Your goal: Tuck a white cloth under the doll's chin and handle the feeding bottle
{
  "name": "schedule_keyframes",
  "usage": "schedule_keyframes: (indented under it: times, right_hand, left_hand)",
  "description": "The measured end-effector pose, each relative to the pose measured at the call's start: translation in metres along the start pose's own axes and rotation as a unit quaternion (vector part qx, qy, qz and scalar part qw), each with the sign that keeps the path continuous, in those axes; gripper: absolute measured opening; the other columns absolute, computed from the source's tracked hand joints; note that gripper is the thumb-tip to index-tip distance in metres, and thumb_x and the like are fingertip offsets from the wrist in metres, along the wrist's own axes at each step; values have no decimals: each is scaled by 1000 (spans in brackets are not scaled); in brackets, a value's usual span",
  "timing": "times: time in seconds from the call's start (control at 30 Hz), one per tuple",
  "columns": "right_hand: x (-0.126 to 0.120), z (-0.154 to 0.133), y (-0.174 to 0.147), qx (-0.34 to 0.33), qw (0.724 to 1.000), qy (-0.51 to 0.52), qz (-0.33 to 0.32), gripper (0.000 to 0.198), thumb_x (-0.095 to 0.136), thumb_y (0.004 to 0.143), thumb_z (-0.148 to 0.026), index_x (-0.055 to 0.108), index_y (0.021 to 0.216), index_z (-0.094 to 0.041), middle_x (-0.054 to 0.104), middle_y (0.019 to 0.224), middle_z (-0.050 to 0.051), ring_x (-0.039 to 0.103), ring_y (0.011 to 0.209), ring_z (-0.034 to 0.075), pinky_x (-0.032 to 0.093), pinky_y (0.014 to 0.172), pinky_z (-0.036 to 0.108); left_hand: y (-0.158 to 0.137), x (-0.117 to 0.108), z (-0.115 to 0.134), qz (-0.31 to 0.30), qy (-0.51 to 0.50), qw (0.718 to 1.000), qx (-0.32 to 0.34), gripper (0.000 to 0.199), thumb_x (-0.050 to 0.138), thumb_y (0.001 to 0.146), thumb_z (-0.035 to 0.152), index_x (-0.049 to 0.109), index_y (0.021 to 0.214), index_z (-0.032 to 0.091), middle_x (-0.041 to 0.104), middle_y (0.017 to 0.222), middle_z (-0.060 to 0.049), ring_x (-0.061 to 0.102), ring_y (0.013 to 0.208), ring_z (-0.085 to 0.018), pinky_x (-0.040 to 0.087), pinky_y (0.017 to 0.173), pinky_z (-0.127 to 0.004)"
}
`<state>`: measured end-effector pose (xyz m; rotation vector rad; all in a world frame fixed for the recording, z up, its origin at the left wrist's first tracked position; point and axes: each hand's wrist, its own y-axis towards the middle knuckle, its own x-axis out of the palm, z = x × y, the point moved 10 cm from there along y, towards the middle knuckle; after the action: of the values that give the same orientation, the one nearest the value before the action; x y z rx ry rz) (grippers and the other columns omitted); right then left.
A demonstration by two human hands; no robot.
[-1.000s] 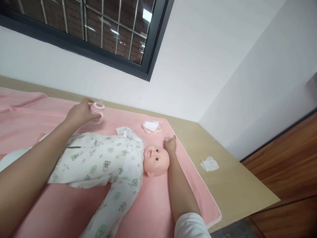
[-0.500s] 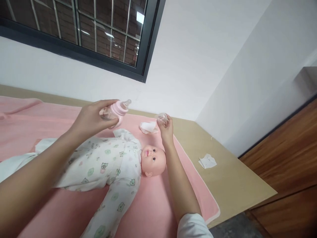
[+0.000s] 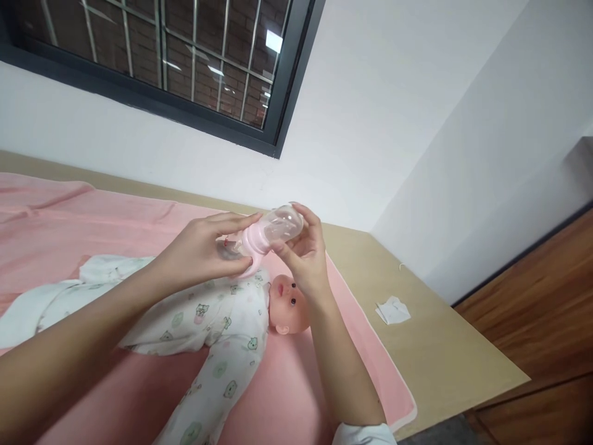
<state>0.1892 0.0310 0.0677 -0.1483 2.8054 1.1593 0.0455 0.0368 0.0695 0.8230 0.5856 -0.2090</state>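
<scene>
The table [image 3: 430, 352] has a pink blanket [image 3: 273, 389] with a doll [image 3: 194, 318] on it. Over the doll's shoulder, toward the wall-side edge, the left hand [image 3: 199, 250] is half-curled round a baby bottle [image 3: 252, 240], right hand [image 3: 309, 256] lightly pinching its clear cap [image 3: 282, 224], both on one slant, cap end rightward.

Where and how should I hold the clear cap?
Hold the clear cap by its sides near the rounded end, probably from the right: that end points right, its other end is at the pink ring, and the left grip holds the bottle.
</scene>
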Motion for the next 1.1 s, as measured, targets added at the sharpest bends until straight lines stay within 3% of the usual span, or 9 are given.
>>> schedule_keyframes:
  times: [0.13, 0.37, 0.57, 0.77, 0.93, 1.03, 1.1]
  right_hand:
    - [13, -4, -4, -9, 997, -17, -68, 63, 70, 81, -45, 41, 136, -40, 44, 145, 1, 48, 130, 22, 48, 106, 45]
    - [24, -7, -14, 7, 985, -39, -171, 88, 72, 79, -42, 18, 149, -42, 34, 152, 4, 48, 132, 24, 50, 104, 48]
    - [36, -2, -17, -12, 986, -49, -160, 105, 81, 70, -43, 11, 148, -39, 41, 144, 8, 53, 126, 24, 47, 106, 50]
    - [35, 2, -14, -17, 988, -61, -138, 103, 85, 64, -40, 17, 141, -39, 41, 141, 7, 56, 121, 23, 52, 100, 45]
    - [6, -20, -11, -52, 989, -85, -108, 95, 89, 56, -36, 33, 132, -39, 45, 137, 5, 53, 124, 27, 52, 100, 47]
    - [-41, -29, -2, -49, 994, -98, -3, 101, 89, 56, -37, 26, 135, -41, 44, 137, 6, 57, 119, 26, 54, 95, 47]
    - [-75, -29, 2, -53, 990, -112, 70, 101, 85, 59, -37, 22, 137, -41, 43, 139, 6, 58, 116, 24, 55, 92, 45]
  left_hand:
    - [-1, -3, -6, -16, -25, 998, -60, 59, 65, 72, 32, 62, 130, 29, 62, 133, 0, 53, 128, -28, 46, 105, -38]
    - [1, -5, -14, -26, -75, 994, -71, 77, 74, 66, 33, 51, 140, 33, 64, 130, -2, 58, 121, -28, 48, 104, -38]
    - [-3, 1, 1, -42, -45, 997, -52, 70, 73, 67, 34, 55, 134, 32, 60, 135, 0, 57, 121, -27, 48, 104, -37]
    - [-3, 7, -3, -46, -55, 995, -66, 69, 75, 65, 39, 58, 132, 31, 60, 135, -2, 57, 122, -29, 47, 104, -39]
    - [-10, -7, -1, -80, -14, 996, -25, 81, 76, 68, 53, 45, 141, 38, 56, 140, 1, 52, 128, -29, 47, 104, -37]
    - [-16, -19, 5, -67, 40, 997, -11, 70, 69, 77, 56, 43, 141, 41, 53, 142, 4, 49, 130, -28, 44, 106, -38]
    - [-24, -1, 15, -121, 47, 992, 10, 58, 64, 84, 50, 45, 138, 41, 52, 143, 6, 49, 130, -25, 43, 107, -36]
